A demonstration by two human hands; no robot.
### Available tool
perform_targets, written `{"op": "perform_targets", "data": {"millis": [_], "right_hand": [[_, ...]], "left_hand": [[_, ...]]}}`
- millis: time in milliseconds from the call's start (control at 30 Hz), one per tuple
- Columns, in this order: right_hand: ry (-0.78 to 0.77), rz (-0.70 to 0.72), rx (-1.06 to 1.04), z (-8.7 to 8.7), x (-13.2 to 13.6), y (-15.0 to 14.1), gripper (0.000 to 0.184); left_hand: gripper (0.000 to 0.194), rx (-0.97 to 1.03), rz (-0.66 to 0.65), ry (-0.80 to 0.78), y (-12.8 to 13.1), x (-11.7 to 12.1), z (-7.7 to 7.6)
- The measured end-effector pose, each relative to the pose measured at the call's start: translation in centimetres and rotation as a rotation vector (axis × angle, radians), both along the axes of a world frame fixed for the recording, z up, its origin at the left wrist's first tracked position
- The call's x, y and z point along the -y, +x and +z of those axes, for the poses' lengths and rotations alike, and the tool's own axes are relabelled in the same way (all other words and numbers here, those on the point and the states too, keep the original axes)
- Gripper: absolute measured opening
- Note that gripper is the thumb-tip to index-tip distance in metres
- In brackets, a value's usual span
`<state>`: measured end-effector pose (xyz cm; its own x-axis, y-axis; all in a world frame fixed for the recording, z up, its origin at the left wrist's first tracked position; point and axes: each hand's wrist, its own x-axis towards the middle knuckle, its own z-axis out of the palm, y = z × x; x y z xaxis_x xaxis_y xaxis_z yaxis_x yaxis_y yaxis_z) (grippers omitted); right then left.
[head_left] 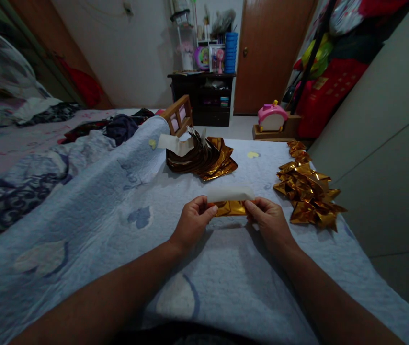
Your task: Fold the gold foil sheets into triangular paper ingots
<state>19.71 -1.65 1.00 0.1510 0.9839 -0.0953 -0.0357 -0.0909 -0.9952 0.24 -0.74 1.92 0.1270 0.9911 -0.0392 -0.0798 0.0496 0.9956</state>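
Note:
Between my two hands is a sheet of gold foil paper (231,208), with a white strip rising along its far edge. My left hand (194,218) pinches the left end, thumb on top. The right end is gripped by my right hand (267,218) in the same way. Beyond them lies a fanned stack of gold foil paper (204,158), white flaps standing up at its left. To the right, folded gold foil pieces (308,194) with pointed corners are heaped near the bed's edge.
A pale blue quilt (118,268) with heart patterns covers the bed. Clothes (121,128) lie bunched at the left. Past the bed stand a dark cabinet (208,112) and a pink and white toy (272,117). A pale smooth panel (380,158) rises along the right side.

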Motion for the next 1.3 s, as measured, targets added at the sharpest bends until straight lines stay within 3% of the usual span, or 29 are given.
{"op": "perform_targets", "data": {"millis": [167,333,567,833,1067,1133,1233,1300], "right_hand": [[0.006,-0.004,0.248,0.0,-0.1,0.6,0.034],[-0.002,0.048,0.502,0.0,-0.3,0.9,0.031],[-0.043,0.112,0.837,0.1,-0.4,0.9,0.022],[0.024,0.143,1.170,-0.5,-0.4,0.4,0.021],[0.034,0.113,1.279,-0.8,0.0,0.0,0.015],[0.054,0.069,1.280,-1.0,0.0,0.0,0.008],[0.131,0.001,1.288,-1.1,0.1,-0.1,0.014],[0.196,0.051,1.294,-1.2,0.0,-0.2,0.011]], "left_hand": [[0.039,0.012,-0.037,-0.027,-0.1,-0.2,-0.7],[0.048,-0.149,-0.057,0.013,-0.3,-0.1,-1.1],[0.048,-0.539,-0.080,0.095,-0.5,-0.2,-1.1],[0.047,-1.006,-0.128,0.264,-0.2,-0.1,-1.5],[0.038,-1.134,0.027,0.466,-0.6,0.0,-2.1],[0.030,-1.080,-0.030,0.528,-0.6,-0.2,-2.0],[0.023,-0.951,-0.246,0.611,-0.7,-0.6,-2.2],[0.024,-0.917,-0.342,0.649,-0.8,-0.7,-2.5]]}}
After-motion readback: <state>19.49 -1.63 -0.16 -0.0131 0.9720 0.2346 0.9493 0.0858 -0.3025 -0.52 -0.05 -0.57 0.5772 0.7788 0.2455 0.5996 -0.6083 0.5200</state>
